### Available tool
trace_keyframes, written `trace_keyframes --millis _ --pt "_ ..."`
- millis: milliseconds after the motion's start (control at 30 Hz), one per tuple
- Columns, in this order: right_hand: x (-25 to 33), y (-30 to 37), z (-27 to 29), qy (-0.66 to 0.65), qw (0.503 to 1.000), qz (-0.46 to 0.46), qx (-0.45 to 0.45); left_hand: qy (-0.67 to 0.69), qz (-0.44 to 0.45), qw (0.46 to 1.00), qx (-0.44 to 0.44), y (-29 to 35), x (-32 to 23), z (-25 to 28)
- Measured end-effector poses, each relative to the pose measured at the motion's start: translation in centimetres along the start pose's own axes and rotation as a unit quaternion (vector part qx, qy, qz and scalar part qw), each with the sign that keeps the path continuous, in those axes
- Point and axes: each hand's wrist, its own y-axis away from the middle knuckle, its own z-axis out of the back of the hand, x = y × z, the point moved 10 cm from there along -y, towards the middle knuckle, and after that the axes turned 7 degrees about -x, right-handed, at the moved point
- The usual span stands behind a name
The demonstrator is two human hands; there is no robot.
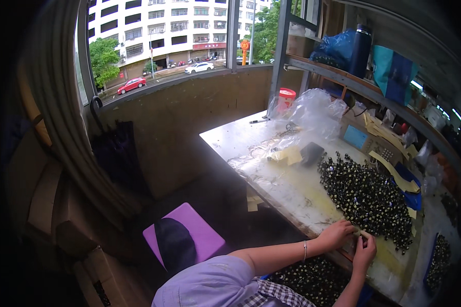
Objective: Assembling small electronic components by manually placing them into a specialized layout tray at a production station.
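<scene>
Close together at the near edge of the worktable (pixel 312 207), my two hands meet fingertip to fingertip. My left hand (pixel 336 236), with a thin bangle at its wrist, is closed in a pinch. My right hand (pixel 364 251) is closed too, thumb and fingers pressed together. A small pale yellowish bit shows where the fingertips meet; what they hold is too small to name. Just beyond them lies a large heap of small black parts (pixel 366 199) with pale centres. More such parts (pixel 312 279) fill a blue container below the table edge, partly hidden by my arms.
A blue tray of small parts (pixel 439 263) sits at the right. Clear plastic bags (pixel 317 115), a red-lidded tub (pixel 286 100) and a cardboard box (pixel 361 135) stand farther back. A shelf (pixel 338 74) carries a dark bottle (pixel 361 51). A purple stool (pixel 202 227) stands left.
</scene>
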Motion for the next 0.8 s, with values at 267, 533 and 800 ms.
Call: trace_keyframes --millis 267,533,800 --pt "-0.4 -0.3 -0.4 0.022 1.0 -0.004 0.013 -0.005 -0.015 1.0 0.0 -0.2 1.0 -0.7" --pt "-0.2 0.4 0.3 -0.004 1.0 -0.018 0.007 -0.005 -0.021 1.0 0.002 0.5 -0.2 -0.7" --pt "0.1 0.1 -0.5 -0.005 0.998 -0.029 0.056 -0.008 0.022 1.0 -0.002 0.3 1.2 1.8"
